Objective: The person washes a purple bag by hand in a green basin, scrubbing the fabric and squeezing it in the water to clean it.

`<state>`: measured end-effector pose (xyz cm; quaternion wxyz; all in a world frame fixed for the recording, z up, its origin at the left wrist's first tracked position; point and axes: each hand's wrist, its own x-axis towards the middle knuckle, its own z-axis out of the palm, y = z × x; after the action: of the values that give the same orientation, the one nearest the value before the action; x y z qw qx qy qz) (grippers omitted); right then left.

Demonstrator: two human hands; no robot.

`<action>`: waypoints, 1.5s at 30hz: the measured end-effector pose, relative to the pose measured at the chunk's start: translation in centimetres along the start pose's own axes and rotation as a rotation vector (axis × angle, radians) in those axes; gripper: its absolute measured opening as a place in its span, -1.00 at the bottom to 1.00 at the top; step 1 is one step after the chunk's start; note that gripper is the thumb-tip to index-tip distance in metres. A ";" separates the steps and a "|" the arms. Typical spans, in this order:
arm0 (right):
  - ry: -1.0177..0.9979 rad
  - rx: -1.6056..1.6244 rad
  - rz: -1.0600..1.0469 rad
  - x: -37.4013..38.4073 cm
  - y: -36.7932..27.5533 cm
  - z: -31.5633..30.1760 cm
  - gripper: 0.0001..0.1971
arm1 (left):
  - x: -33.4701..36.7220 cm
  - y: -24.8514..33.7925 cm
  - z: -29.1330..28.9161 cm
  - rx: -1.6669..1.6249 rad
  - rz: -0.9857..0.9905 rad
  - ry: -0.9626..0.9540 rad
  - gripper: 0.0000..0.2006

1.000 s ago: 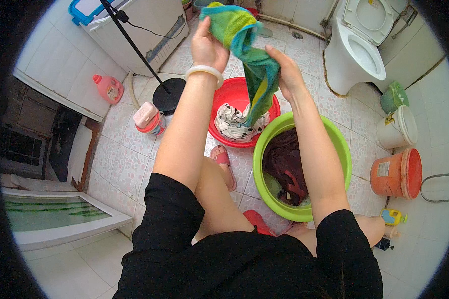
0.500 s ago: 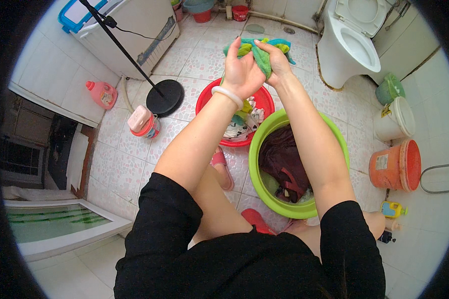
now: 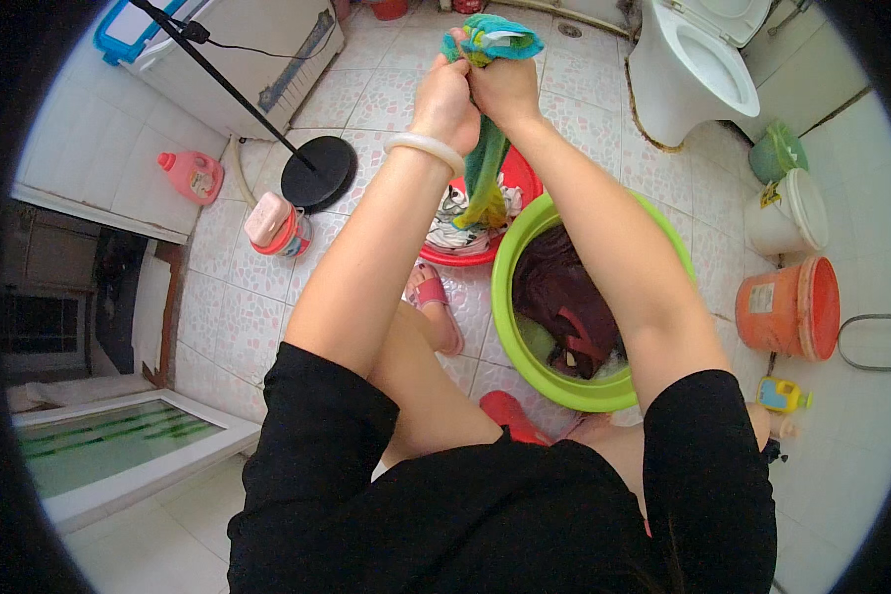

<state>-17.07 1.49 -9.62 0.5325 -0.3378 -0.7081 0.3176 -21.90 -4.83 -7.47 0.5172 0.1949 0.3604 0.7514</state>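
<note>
Both of my hands are closed around a green, blue and yellow towel [image 3: 482,168]. My left hand [image 3: 446,104], below a white bangle, grips it beside my right hand [image 3: 506,91]. A bunched end of the cloth sticks up past my fists, while the other end hangs down over the red basin [image 3: 535,180]. Black-and-white clothes [image 3: 457,236] lie in that basin, partly behind my left wrist. Nearer to me, under my right forearm, stands a lime green tub [image 3: 503,297] with dark maroon clothing [image 3: 554,287] in cloudy, sudsy water.
At left stand a black round stand base [image 3: 319,174], a pink bottle [image 3: 190,176] and a small red bucket topped by a pink soap box [image 3: 268,218]. The toilet [image 3: 703,79] is far right, with a white bucket [image 3: 787,213] and an orange bucket [image 3: 787,309] along the wall.
My hands have moved up and slightly left with the towel. My left hand, formerly with its palm showing, is now closed on it, and a longer end of the towel hangs down.
</note>
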 end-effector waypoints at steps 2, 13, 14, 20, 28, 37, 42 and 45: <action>-0.145 -0.047 0.058 0.5 0.3 -0.3 -0.54 | -0.4 1.0 -0.5 0.069 -0.032 -0.035 -0.75; -0.559 0.317 0.418 -1.4 -0.2 -0.5 -0.40 | 7.3 0.4 -7.7 1.141 0.483 0.166 -0.57; -0.563 0.324 0.355 -1.7 -0.1 -0.5 -0.39 | 7.4 0.5 -7.7 1.138 0.477 0.167 -0.57; -0.584 0.321 0.369 -1.6 4.0 -1.2 -0.40 | 7.9 0.9 -9.6 1.501 0.445 0.019 -0.67; -0.687 0.285 0.705 -5.9 10.9 -3.6 -0.65 | 5.1 1.0 -10.8 1.595 -0.105 -0.404 -0.42; -0.570 0.462 0.682 -7.1 6.3 -8.6 -0.65 | 0.7 3.1 -2.4 -0.079 -0.604 -0.770 -0.07; -0.543 0.499 0.674 -7.8 5.5 -11.5 -0.68 | -0.7 3.1 0.5 -0.133 -0.598 -0.788 -0.08; -0.533 0.488 0.671 -8.4 5.3 -13.1 -0.70 | -0.4 2.8 1.3 0.134 -0.566 -0.770 -0.17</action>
<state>-1.90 -1.14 -15.42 0.2646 -0.3196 -0.5769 0.7036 -22.62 -5.32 -4.46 0.7834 0.3861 0.2293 0.4297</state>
